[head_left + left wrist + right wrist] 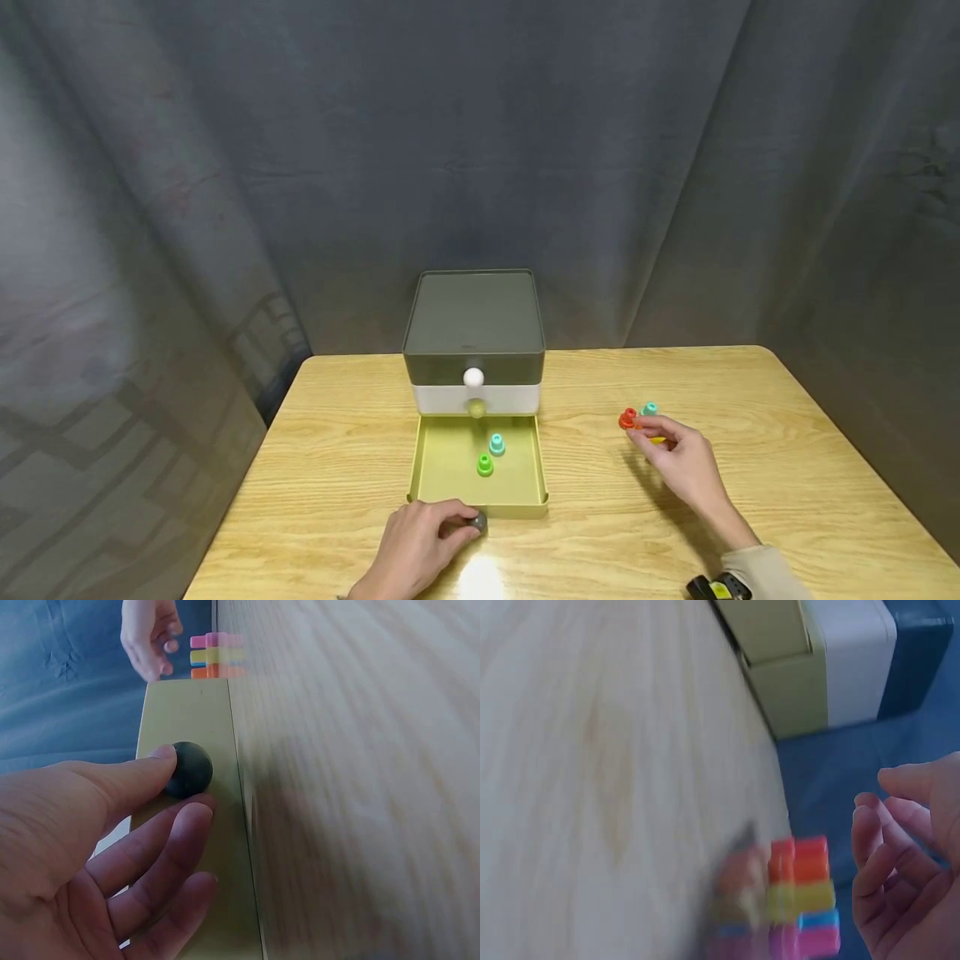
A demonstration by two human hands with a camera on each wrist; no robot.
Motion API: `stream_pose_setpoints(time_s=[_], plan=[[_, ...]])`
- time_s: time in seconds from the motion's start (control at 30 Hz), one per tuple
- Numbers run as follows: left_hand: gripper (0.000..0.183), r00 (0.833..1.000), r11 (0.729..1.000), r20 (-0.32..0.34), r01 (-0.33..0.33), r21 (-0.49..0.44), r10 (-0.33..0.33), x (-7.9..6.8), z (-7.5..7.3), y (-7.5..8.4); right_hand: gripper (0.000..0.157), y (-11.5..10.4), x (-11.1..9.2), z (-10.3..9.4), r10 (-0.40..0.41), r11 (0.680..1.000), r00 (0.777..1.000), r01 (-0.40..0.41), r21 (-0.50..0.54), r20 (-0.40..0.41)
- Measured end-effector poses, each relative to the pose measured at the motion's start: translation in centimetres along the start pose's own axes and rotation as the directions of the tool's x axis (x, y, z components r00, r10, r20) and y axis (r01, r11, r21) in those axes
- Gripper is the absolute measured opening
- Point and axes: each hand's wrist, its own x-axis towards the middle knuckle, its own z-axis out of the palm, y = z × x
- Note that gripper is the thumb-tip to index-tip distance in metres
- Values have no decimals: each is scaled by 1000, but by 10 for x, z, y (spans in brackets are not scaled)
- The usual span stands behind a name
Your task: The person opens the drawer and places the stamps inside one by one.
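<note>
My left hand pinches the dark round knob on the front of the pulled-out bottom drawer, thumb on one side and fingertips on the other. Inside that olive-green drawer stand a turquoise peg-like piece and a green one. Over on the right, my right hand hovers by a group of similar pieces, fingers loosely bent and nothing between them. A red piece and another turquoise piece show past the fingertips; a yellow piece and a pink piece appear in the right wrist view.
Above the pulled-out drawer, the small cabinet has a white drawer and a dark grey top drawer, both pushed in. The wooden table meets grey curtains behind and at the sides.
</note>
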Motion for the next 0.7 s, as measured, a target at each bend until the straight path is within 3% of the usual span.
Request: stream_pose_setpoints(time_s=[0.33,0.7], plan=[[15,1000,1000,18,15,-23,-14,-1,-1,1,47,36,-8,-35,197,980,980,-196,-43,21],[15,999,999,30,15,-40,-14,1,-2,2,63,59,-9,-40,331,939,936,-340,59,119]])
